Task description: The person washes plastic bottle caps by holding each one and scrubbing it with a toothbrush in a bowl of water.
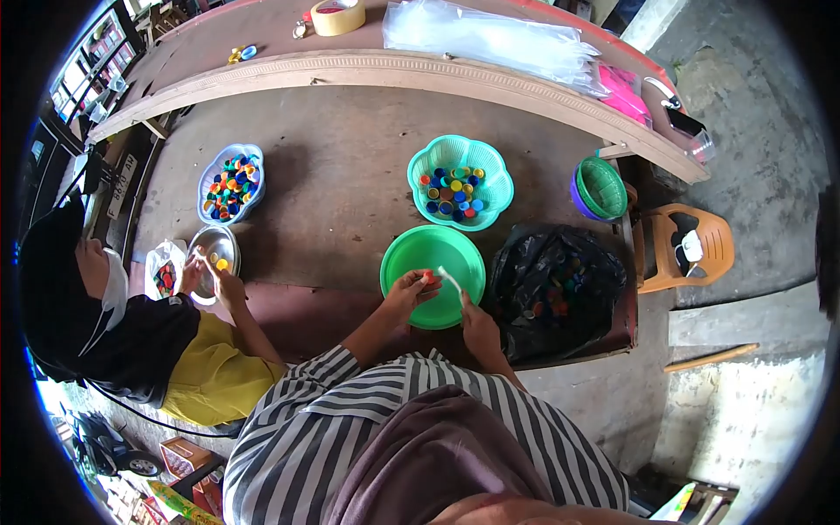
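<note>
Over the green basin [398, 254], my left hand [408, 297] is closed on a red bottle cap [428, 276], holding it between the fingertips. My right hand [479, 329] is wrapped round a slim, pale tool [453, 283] with a whitish end, pointed towards the cap; whether it is a brush or a blade I cannot tell. Behind the basin, a turquoise flower-shaped basket [496, 179] holds several coloured caps [457, 185]. Right of my right hand lies an open black plastic bag [516, 262] with more caps inside.
At left, a co-worker [131, 324] holds something small over a metal bowl [234, 249], near a white bag [157, 258] of caps. A pale blue basket [206, 175] of caps stands behind. Nested bowls [602, 188] sit at the right edge. A wooden rail [350, 61] crosses the back.
</note>
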`<state>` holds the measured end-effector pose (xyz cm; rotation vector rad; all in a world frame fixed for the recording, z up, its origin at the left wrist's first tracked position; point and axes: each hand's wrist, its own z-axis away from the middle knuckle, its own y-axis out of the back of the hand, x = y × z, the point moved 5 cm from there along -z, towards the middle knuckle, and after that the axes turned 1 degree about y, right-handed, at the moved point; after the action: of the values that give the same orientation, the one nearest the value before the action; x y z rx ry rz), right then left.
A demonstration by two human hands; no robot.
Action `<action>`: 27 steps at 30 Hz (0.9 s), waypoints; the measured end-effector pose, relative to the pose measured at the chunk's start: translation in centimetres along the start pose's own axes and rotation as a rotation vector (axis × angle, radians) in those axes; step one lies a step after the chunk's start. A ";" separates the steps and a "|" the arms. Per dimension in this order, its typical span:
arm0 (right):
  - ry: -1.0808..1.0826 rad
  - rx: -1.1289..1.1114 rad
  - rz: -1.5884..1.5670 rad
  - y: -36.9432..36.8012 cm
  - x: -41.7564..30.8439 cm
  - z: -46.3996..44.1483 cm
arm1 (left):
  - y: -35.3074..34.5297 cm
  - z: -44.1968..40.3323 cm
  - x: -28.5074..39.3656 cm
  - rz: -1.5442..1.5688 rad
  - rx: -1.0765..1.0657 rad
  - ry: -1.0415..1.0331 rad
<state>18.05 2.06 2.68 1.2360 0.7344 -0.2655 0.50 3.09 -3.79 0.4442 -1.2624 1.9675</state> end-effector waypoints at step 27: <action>-0.011 0.054 0.214 1.8 -2.7 1.8 | 0.1 0.2 1.9 -0.673 0.043 -0.247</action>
<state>17.67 0.45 6.06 1.3519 0.5834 -0.1165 -0.88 3.67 -2.53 1.0114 -1.0298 1.3934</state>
